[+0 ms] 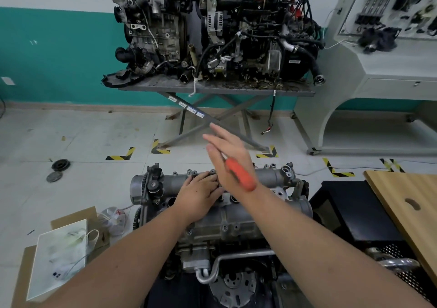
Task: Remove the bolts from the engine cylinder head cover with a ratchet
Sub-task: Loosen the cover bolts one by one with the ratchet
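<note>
Head view: your left hand (198, 195) lies flat, fingers straight, on the cylinder head cover (220, 203) of the engine just below you. Your right hand (230, 158) has its fingers spread straight, the orange ratchet handle (240, 174) lying across the palm; the thumb is hidden. You look mid-swing on a bolt near the cover's far edge; next, judge whether it turns freely

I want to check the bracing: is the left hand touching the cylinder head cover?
Touching. The head view shows the left hand lying flat on the cover, fingers on its top.
</note>
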A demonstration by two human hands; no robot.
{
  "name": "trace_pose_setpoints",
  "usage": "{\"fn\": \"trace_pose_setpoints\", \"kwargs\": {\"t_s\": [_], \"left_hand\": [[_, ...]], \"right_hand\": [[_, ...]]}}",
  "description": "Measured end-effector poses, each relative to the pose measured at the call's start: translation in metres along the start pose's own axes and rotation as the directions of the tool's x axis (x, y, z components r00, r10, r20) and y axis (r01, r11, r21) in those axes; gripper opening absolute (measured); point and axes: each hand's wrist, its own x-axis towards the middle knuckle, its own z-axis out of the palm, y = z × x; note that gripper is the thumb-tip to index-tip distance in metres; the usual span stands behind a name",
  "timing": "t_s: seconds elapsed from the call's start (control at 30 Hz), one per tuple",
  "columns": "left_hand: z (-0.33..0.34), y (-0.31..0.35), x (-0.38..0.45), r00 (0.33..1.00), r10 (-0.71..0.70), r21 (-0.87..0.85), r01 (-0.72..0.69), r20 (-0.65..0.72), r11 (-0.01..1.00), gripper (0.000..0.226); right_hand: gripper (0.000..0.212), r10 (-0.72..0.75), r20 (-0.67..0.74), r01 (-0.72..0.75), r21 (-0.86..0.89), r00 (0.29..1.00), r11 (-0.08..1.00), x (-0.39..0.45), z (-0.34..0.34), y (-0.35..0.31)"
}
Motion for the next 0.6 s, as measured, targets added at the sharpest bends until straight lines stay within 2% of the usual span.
{"fn": "trace_pose_setpoints", "kwargs": {"t_s": [0.03,0.1,0.17,0.23,0.27,0.3,0.37,0.47,0.53,0.6], "left_hand": [[0.0,-0.001,-0.001,1.0,0.002,-0.002,-0.002,-0.012,1.0,0.035],[0.001,-0.003,0.001,1.0,-0.017,0.027,0.017,-0.001,0.999,0.046],[0.003,-0.002,0.002,1.0,-0.016,0.099,0.018,-0.014,0.995,0.054],[0.005,0.0,0.004,0.98,0.123,0.086,-0.111,-0.155,0.99,0.04],[0.004,0.001,0.004,0.968,0.155,0.062,-0.146,-0.198,0.987,0.031],[0.002,0.002,0.003,0.975,0.133,0.034,-0.129,-0.18,0.991,0.027],[0.002,0.001,0.001,0.998,0.021,0.034,-0.02,-0.051,0.999,0.033],[0.002,0.0,0.001,1.0,-0.025,0.055,0.025,0.015,0.998,0.033],[0.002,0.0,0.002,0.999,-0.015,0.046,0.013,0.04,0.999,0.034],[0.003,-0.002,0.002,0.998,-0.022,0.047,0.019,0.064,0.999,0.035]], "right_hand": [[0.025,-0.139,0.004,0.138,-0.143,0.99,0.98,0.001,0.002,0.0],[0.016,-0.289,0.093,0.303,-0.342,0.953,0.89,0.003,0.001,-0.003],[0.022,-0.337,0.239,0.413,-0.467,0.91,0.782,0.008,-0.006,-0.008],[0.025,-0.324,0.362,0.483,-0.573,0.874,0.663,0.013,-0.013,-0.014],[0.023,-0.295,0.408,0.499,-0.614,0.864,0.612,0.015,-0.015,-0.018],[0.021,-0.255,0.445,0.503,-0.637,0.859,0.584,0.018,-0.016,-0.023],[0.035,-0.103,0.516,0.475,-0.668,0.85,0.573,0.024,-0.02,-0.035],[0.05,0.13,0.591,0.42,-0.695,0.796,0.583,0.039,-0.023,-0.044],[0.042,0.229,0.583,0.35,-0.709,0.779,0.613,0.049,-0.021,-0.045],[0.029,0.348,0.53,0.152,-0.688,0.773,0.709,0.056,-0.023,-0.044]]}}
